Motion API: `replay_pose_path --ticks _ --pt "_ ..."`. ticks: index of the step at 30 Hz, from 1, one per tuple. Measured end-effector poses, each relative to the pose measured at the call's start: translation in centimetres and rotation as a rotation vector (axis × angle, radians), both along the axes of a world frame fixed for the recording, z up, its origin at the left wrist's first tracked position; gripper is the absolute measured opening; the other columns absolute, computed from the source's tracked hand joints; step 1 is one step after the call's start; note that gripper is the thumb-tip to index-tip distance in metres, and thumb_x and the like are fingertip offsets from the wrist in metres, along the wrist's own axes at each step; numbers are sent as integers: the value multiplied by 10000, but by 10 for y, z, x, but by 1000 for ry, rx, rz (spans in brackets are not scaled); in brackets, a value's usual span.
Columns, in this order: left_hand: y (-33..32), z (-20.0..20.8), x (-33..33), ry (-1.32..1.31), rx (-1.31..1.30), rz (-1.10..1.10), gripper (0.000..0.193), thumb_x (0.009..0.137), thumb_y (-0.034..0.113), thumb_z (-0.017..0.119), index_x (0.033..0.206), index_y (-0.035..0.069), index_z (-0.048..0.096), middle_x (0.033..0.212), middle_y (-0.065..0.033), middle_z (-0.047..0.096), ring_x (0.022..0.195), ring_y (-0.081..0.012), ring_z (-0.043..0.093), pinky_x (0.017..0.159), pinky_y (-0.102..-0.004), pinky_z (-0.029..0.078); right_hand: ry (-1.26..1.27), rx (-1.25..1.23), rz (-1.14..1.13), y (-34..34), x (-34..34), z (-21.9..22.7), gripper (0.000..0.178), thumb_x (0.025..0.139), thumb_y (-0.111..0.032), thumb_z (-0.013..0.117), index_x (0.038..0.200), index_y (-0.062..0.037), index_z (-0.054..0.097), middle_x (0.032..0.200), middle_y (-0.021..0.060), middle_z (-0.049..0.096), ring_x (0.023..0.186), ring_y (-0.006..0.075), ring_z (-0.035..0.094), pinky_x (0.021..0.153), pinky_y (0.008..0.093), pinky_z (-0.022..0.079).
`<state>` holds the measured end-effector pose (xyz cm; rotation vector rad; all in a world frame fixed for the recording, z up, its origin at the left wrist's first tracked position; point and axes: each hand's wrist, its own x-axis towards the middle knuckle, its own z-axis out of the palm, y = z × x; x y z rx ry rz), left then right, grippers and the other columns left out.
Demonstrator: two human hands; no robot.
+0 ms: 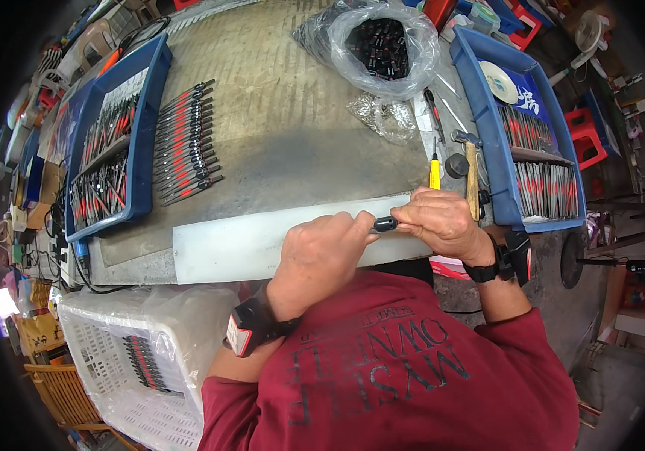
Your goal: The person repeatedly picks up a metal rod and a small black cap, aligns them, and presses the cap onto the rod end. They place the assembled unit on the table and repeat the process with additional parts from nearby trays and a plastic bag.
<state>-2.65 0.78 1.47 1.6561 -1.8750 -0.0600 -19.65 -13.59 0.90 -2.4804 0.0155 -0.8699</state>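
Note:
My left hand [324, 249] and my right hand [440, 223] are closed close together above a white board [239, 244] at the table's near edge. Between them shows a small black slotted piece [385, 224], its ends covered by my fingers. Each hand pinches one end of it. Just beyond my right hand stands a yellow-handled screwdriver [434, 174], with a wooden-handled hammer [472, 169] to its right. At the left of the table, red-and-black tools [185, 143] lie side by side in a slanting row.
Blue trays of slim red-and-grey pieces flank the table, one left [158, 143] and one right [491, 143]. A clear bag [337, 68] of black parts sits at the back, near a small bag of metal bits [384, 119]. A white plastic basket [81, 323] stands below left.

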Motion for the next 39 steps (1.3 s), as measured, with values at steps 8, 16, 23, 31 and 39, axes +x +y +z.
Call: replay_pose_path --ticks 8,16,23,31,39 --pt "-1 -1 0 -27 -20 -2 170 813 214 650 869 107 530 629 -39 429 529 -208 521 464 -355 419 -2 -5 7 -1 -1 -1 208 697 -62 752 876 -13 656 681 82 597 592 242 572 562 342 454" --pt "-2 -4 1 -52 -37 -4 181 802 211 657 879 103 536 629 -38 427 531 -202 517 462 -350 417 27 -2 -14 2 -2 -2 213 712 -71 749 894 -12 654 720 83 618 614 246 586 581 344 463" --pt "-6 -16 8 -74 -87 25 203 786 170 674 919 76 554 641 -53 455 545 -214 534 472 -358 436 185 188 -65 -5 -3 -3 258 765 -84 714 1001 3 654 841 122 649 700 267 619 634 344 488" --pt "-13 -41 17 -72 -13 64 187 796 145 682 919 60 570 639 -79 497 549 -260 553 475 -380 447 201 301 -385 -47 11 -7 161 826 -58 630 970 10 660 863 138 651 765 289 632 682 337 498" --pt "-14 -56 18 -36 19 92 170 803 155 677 892 72 559 642 -87 511 546 -292 554 480 -399 452 220 135 -584 -94 36 -33 176 837 -127 628 934 13 671 854 170 664 791 329 638 706 368 494"
